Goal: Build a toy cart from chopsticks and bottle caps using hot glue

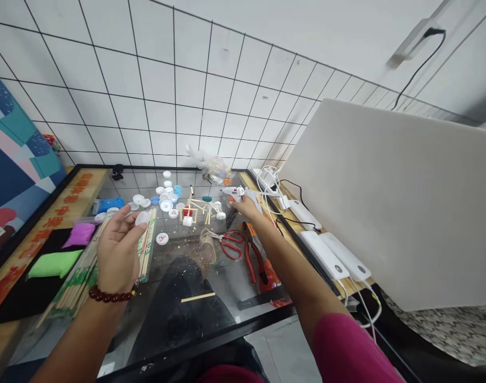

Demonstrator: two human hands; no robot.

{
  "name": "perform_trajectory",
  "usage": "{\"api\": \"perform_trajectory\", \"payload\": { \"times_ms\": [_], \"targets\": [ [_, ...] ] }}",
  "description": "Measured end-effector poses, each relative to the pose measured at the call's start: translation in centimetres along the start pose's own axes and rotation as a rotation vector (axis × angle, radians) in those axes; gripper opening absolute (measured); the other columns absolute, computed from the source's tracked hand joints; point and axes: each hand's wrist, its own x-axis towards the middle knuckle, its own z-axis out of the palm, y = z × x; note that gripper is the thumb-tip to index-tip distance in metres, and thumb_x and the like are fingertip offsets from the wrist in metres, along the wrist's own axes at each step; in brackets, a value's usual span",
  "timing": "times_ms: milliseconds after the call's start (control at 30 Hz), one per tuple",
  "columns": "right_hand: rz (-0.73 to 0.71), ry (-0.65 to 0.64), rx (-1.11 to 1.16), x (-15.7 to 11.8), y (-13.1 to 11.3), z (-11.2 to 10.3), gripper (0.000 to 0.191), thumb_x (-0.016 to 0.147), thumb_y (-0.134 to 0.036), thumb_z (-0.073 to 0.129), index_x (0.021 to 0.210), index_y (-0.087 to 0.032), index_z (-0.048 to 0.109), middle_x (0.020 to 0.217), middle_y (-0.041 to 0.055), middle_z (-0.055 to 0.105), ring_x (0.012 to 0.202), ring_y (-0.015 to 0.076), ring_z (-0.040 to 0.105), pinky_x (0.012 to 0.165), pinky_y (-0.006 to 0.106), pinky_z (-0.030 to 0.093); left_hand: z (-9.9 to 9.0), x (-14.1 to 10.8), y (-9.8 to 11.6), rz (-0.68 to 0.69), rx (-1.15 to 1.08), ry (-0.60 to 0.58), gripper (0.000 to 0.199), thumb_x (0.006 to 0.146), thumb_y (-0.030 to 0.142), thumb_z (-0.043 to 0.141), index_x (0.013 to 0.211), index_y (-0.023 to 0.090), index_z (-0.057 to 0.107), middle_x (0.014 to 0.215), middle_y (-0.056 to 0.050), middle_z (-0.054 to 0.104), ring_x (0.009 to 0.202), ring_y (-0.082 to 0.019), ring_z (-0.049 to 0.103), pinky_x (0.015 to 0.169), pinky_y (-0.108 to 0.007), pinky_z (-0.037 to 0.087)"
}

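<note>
My left hand (121,244), palm turned up, pinches a white bottle cap (142,218) between thumb and fingers, above bundles of wooden sticks. At the far right of the glass table my right hand (246,206) is closed around the handle of a white hot glue gun (231,190), whose nozzle points left. Between the hands stands a small frame of glued sticks (191,205) with white caps and a red cap on it. Several white and blue bottle caps (166,205) lie behind and left of the frame.
Red-handled scissors (230,246) and red-handled pliers (254,258) lie below my right forearm. One loose stick (198,297) rests near the front edge. Packs of purple clay (79,234) and green clay (55,264) are at left. Power strips (324,255) and cables line the right edge.
</note>
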Motion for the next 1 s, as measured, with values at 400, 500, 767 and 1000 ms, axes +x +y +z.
{"api": "perform_trajectory", "payload": {
  "times_ms": [400, 500, 767, 1000],
  "targets": [
    [-0.281, 0.078, -0.334, -8.7, -2.6, -4.4, 0.049, 0.079, -0.028, 0.071, 0.126, -0.015, 0.060, 0.119, 0.0161, 0.066, 0.109, 0.0305, 0.062, 0.093, 0.041, 0.046, -0.1, 0.4, 0.3, -0.240, -0.102, 0.007, 0.037, 0.066, 0.000, 0.072, 0.096, 0.021, 0.069, 0.099, -0.001, 0.065, 0.091, -0.012, 0.061, 0.076, -0.023, 0.051],
    [-0.429, -0.130, -0.319, -13.2, -4.1, -3.4, 0.033, 0.085, -0.024, 0.066, 0.118, -0.017, 0.066, 0.101, 0.0095, 0.071, 0.088, 0.0218, 0.066, 0.080, 0.033, 0.048, -0.1, 0.6, 0.4, -0.184, -0.032, 0.011, 0.036, 0.067, 0.002, 0.070, 0.097, 0.021, 0.066, 0.103, -0.003, 0.065, 0.097, -0.016, 0.061, 0.076, -0.025, 0.052],
    [-0.853, -0.694, -0.427, -21.0, -5.5, 1.8, 0.031, 0.080, -0.042, 0.078, 0.096, -0.018, 0.068, 0.092, 0.0046, 0.069, 0.086, 0.0197, 0.063, 0.075, 0.029, 0.043, 0.6, -0.8, -0.1, -0.450, -0.145, -0.111, 0.023, 0.082, 0.009, 0.063, 0.103, 0.018, 0.067, 0.091, -0.003, 0.069, 0.076, -0.013, 0.061, 0.077, -0.030, 0.050],
    [-0.859, -0.610, -0.509, -20.7, -5.7, 2.0, 0.009, 0.096, -0.023, 0.057, 0.095, -0.016, 0.064, 0.093, 0.0062, 0.068, 0.085, 0.0192, 0.063, 0.075, 0.029, 0.042, 1.1, -1.6, -0.5, -0.700, -0.324, -0.178, 0.013, 0.087, 0.014, 0.057, 0.095, 0.011, 0.067, 0.089, -0.010, 0.070, 0.083, -0.018, 0.067, 0.080, -0.033, 0.058]
  ]
}}
